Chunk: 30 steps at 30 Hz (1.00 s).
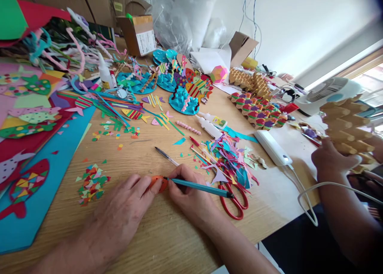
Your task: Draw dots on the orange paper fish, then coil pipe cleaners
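Note:
An orange paper cutout (158, 183) with small black dots lies on the table between my hands. My left hand (127, 200) holds it down, thumb and fingers pressed on its left part. Pinched in my right hand (191, 196) is a blue marker (203, 187), its tip at the cutout's right edge. Just beyond lies a black-capped clear pen (166, 156). Red-handled scissors (235, 202) rest right of my right hand, their blades partly under paper strips (230, 154). A heap of tiny coloured paper bits (92, 184) sits left of my left hand.
Glue bottles (209, 126), paper fish (134, 114) and blue decorated discs (184, 100) lie further back. Coloured sheets (48, 210) cover the left side. A white power strip (273, 148) with a looping cable is at right, where another person's hand (333, 158) holds an egg carton (347, 126).

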Tool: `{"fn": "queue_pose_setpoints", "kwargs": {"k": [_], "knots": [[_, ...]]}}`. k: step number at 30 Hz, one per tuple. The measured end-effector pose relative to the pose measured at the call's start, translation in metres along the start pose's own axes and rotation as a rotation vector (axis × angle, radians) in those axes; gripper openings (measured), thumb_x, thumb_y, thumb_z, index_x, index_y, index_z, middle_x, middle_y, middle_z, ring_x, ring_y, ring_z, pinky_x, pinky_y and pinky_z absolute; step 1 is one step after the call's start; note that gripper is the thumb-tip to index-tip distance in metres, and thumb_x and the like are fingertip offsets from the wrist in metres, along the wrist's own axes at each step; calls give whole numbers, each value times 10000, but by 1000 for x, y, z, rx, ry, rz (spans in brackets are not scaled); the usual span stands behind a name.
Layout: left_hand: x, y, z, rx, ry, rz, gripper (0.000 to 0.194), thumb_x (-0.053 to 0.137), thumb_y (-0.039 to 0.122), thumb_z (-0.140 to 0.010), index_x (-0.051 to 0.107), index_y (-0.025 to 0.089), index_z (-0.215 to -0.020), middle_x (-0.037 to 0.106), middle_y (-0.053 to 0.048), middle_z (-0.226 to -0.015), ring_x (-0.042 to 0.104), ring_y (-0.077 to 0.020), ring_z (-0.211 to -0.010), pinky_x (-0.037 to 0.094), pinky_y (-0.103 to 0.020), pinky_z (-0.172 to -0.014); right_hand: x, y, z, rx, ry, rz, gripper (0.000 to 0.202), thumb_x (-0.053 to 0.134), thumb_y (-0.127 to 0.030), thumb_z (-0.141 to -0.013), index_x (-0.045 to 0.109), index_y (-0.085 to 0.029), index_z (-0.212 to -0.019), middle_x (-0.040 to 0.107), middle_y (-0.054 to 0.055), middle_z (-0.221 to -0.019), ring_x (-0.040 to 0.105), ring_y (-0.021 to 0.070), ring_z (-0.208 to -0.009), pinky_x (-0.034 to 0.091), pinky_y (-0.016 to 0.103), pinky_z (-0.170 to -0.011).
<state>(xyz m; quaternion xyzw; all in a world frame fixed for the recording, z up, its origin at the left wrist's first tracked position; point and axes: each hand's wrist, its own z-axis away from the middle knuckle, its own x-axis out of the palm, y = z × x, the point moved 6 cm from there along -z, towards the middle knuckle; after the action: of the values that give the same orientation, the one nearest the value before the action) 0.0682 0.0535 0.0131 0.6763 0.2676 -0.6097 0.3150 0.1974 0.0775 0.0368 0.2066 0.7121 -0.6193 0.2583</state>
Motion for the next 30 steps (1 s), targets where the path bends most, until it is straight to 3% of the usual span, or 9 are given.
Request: {"fn": "queue_pose_setpoints", "kwargs": {"k": [30], "knots": [[-1, 0, -1, -23, -20, 50, 495, 365, 2, -810, 479, 170, -1262, 593, -71, -1010, 512, -238, -871, 466, -389, -734, 5, 1, 0, -13, -18, 52, 71, 485, -137, -696, 476, -197, -658, 521, -27, -569, 467, 107, -515, 353, 203, -505]]}}
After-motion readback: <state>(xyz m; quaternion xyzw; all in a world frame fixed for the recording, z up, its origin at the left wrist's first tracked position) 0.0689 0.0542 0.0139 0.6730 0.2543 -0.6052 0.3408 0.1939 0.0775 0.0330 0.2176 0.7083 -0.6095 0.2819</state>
